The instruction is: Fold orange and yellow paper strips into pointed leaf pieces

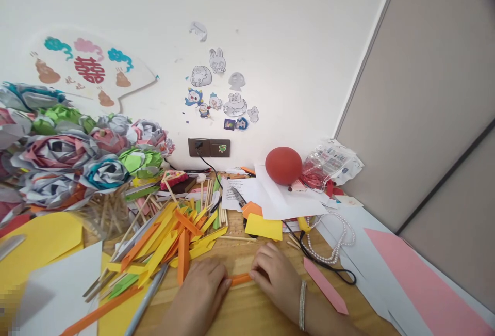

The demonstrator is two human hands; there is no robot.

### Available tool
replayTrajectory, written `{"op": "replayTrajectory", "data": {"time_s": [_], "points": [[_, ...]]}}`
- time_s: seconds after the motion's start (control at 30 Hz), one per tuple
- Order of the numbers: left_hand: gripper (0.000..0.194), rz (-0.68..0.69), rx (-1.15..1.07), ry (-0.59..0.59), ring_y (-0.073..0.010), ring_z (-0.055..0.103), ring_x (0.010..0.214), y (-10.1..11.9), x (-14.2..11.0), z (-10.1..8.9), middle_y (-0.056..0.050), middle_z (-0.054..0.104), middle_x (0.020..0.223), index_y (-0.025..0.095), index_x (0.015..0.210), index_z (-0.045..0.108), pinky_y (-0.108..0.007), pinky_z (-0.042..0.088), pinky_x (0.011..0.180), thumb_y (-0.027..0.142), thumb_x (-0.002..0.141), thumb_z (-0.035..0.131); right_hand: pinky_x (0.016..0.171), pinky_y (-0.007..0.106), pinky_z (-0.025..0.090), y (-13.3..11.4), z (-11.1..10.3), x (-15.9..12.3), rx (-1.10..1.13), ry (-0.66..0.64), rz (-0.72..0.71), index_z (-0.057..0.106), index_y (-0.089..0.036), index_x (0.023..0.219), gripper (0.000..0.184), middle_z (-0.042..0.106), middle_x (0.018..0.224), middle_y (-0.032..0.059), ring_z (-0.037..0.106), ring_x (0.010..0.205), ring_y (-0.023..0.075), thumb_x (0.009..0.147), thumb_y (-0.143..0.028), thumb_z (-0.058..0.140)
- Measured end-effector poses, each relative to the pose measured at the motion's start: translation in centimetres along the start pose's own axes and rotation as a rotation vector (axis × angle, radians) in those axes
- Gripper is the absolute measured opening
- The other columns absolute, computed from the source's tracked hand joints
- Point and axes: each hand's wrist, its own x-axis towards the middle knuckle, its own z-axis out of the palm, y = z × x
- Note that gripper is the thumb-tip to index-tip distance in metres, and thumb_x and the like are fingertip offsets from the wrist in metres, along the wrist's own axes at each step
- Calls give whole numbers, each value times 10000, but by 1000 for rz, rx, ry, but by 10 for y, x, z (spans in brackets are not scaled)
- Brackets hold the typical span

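An orange paper strip [241, 280] stretches between my two hands, low over the wooden table [235, 315]. My left hand [207, 283] is closed on its left end. At the other end, the fingers of my right hand [273, 270] pinch the strip; a silvery bracelet circles that wrist. Part of the strip is hidden under my fingers. Just left of my left hand lies a heap of folded yellow and orange paper strips [166, 233]. To the right of my right hand a pink paper strip [325, 285] with pointed ends rests on the table.
Folded paper flowers [58, 153] crowd the left side. A red balloon [283, 165] sits at the back near white paper sheets. Right of centre lie a yellow paper piece [263, 227], a bead string [350, 235] and a black cord [340, 273]. A grey pen-like stick [147, 300] lies left.
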Motion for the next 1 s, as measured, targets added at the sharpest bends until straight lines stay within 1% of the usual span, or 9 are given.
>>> {"op": "replayTrajectory", "data": {"time_s": [0.13,0.23,0.33,0.47,0.6,0.7,0.8,0.87,1.0], "points": [[198,-50,151,-47,-231,579,738,6,3,-4,-44,618,747,186,715,591,-366,439,701,183,861,458,696,288,369,-1,1,2,-42,-34,79,562,-187,740,96,575,795,-3,483,806,175,795,-144,628],[134,-114,229,-29,-258,575,767,5,4,-6,-55,615,773,180,753,594,-397,431,711,227,848,512,697,297,361,-4,2,2,-62,-59,123,568,-186,749,141,577,811,1,481,814,186,748,-216,706],[125,-90,142,-29,-237,565,762,0,4,-5,-40,603,789,188,749,579,-363,430,702,272,839,552,704,295,361,-4,2,1,-42,-72,147,564,-186,750,228,572,819,-6,481,822,187,686,-270,767],[115,-41,0,-38,-210,560,763,1,2,-2,-19,590,788,196,715,549,-311,430,686,256,799,600,712,278,367,-2,2,0,4,-45,165,552,-186,726,226,566,798,-21,489,813,171,676,-238,767],[98,25,-19,-18,-188,560,714,6,-1,0,1,595,753,205,711,531,-276,423,645,194,797,577,698,267,379,-4,-1,0,27,-79,64,565,-189,753,157,590,792,-19,517,788,160,726,-197,720],[150,136,38,49,-182,553,659,6,-3,1,6,597,707,210,686,516,-270,408,606,178,832,514,697,266,389,-7,-1,-1,-14,-93,-79,586,-194,787,77,617,800,-8,533,779,160,782,-189,663],[184,185,84,92,-178,544,628,4,-4,2,8,593,680,214,686,507,-266,391,580,176,861,465,652,252,398,-7,-2,-3,-57,-70,-141,585,-183,742,75,622,766,2,541,737,155,799,-167,632],[176,156,83,70,-177,552,638,3,-5,0,9,596,683,215,699,513,-259,391,582,168,862,467,627,240,406,-6,-3,-3,-55,-66,-143,588,-177,717,93,626,749,5,553,715,151,794,-150,632],[153,83,-27,-58,-152,580,665,6,-6,-8,15,615,725,212,718,530,-224,413,601,170,863,500,626,214,430,-1,-8,-3,29,-138,-133,623,-186,748,69,660,752,-9,590,703,137,793,-138,642]]}}
